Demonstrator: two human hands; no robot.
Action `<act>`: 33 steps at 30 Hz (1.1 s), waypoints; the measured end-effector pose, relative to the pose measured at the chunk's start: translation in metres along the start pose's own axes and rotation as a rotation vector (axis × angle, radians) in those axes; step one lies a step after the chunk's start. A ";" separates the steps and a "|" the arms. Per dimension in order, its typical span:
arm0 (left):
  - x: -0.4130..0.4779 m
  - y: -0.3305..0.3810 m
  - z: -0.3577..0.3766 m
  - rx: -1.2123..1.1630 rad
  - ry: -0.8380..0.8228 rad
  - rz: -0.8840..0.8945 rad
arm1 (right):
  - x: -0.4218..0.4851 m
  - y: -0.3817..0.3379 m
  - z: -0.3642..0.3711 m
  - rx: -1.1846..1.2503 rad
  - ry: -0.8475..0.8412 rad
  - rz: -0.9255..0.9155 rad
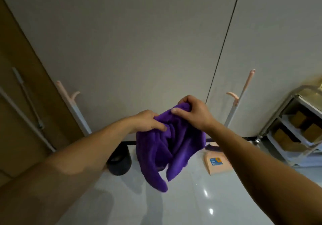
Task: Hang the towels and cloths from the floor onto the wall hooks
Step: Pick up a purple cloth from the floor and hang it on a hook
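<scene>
Purple fleece towel (167, 146) is being held up off the floor (200, 198), bunched, in front of the wall (139, 41). Its top fold is being pinched by the right hand (190, 109), with thumb and curled fingers (176, 110) closed on the cloth. Its left side is being gripped by the left hand (149, 120), fingers dug into the pile. The bulk is being left to hang below the fingers, two tails dangling above the floor.

Step is being judged as readying the towel for a hook: bunch being sorted, nothing hung yet. One pink hook (232, 96) is being seen just right of the right-hand fingers, about level and bare. Another pink hook (76, 95) is being seen well left of the left-hand fingers, also bare.

For a clean hang, a loop or a single edge is being judged worth finding first. Thick bunched folds are being judged likely to slip off a short peg. The pinch is best being kept at the top while the weight is being carried by the left hand. The nearer right hook is being judged the easier target.

Black bin (120, 162) and pink dustpan (216, 163) are being noted on the floor below the fingers.
</scene>
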State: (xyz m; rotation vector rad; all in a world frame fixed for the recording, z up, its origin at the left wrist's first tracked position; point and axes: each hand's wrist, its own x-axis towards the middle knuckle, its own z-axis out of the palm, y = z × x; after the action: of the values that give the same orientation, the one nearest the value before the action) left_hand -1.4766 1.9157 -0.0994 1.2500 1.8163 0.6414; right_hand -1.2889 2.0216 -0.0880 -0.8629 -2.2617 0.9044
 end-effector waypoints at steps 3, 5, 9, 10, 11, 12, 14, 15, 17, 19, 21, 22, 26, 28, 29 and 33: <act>-0.041 -0.005 -0.022 -0.116 -0.002 -0.071 | 0.021 -0.021 -0.012 -0.279 -0.267 -0.110; -0.065 -0.005 -0.026 -0.269 -0.025 -0.119 | 0.038 -0.033 -0.007 -0.484 -0.326 -0.220; -0.103 -0.007 -0.031 -0.575 0.035 -0.112 | 0.052 -0.057 0.031 -0.474 0.016 -0.288; -0.111 -0.008 -0.035 -0.655 0.068 -0.100 | 0.052 -0.063 0.043 -0.425 0.067 -0.234; -0.118 -0.010 -0.038 -0.747 0.109 -0.092 | 0.051 -0.068 0.053 -0.373 0.048 -0.149; -0.125 -0.013 -0.043 -0.839 0.166 -0.085 | 0.050 -0.072 0.063 -0.310 -0.033 -0.047; -0.138 -0.015 -0.049 -0.971 0.299 -0.049 | 0.047 -0.077 0.081 -0.147 -0.254 0.140; -0.143 -0.017 -0.052 -1.018 0.373 -0.025 | 0.043 -0.078 0.089 -0.069 -0.327 0.194; -0.149 -0.022 -0.055 -1.121 0.515 0.035 | 0.036 -0.080 0.101 -0.009 -0.380 0.218; -0.157 -0.024 -0.057 -1.191 0.560 0.111 | 0.028 -0.081 0.113 0.038 -0.488 0.252; -0.164 -0.027 -0.058 -1.234 0.578 0.116 | 0.019 -0.086 0.126 0.128 -0.719 0.354; -0.167 -0.031 -0.059 -1.248 0.601 0.099 | 0.014 -0.090 0.133 0.169 -0.834 0.393; -0.181 -0.040 -0.067 -1.306 0.667 0.126 | -0.001 -0.109 0.166 0.445 -1.155 0.483; -0.188 -0.046 -0.075 -1.333 0.693 0.135 | -0.005 -0.128 0.180 0.642 -1.183 0.527; -0.192 -0.051 -0.080 -1.335 0.703 0.132 | -0.006 -0.140 0.186 0.773 -1.146 0.542; -0.214 -0.076 -0.105 -1.298 0.770 0.134 | 0.004 -0.182 0.206 1.137 -0.904 0.510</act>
State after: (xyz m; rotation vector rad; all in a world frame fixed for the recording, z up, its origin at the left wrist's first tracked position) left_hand -1.5670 1.6934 -0.0298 0.1941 1.2783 2.1210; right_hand -1.4961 1.8411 -0.0796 -0.4752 -1.5339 2.8363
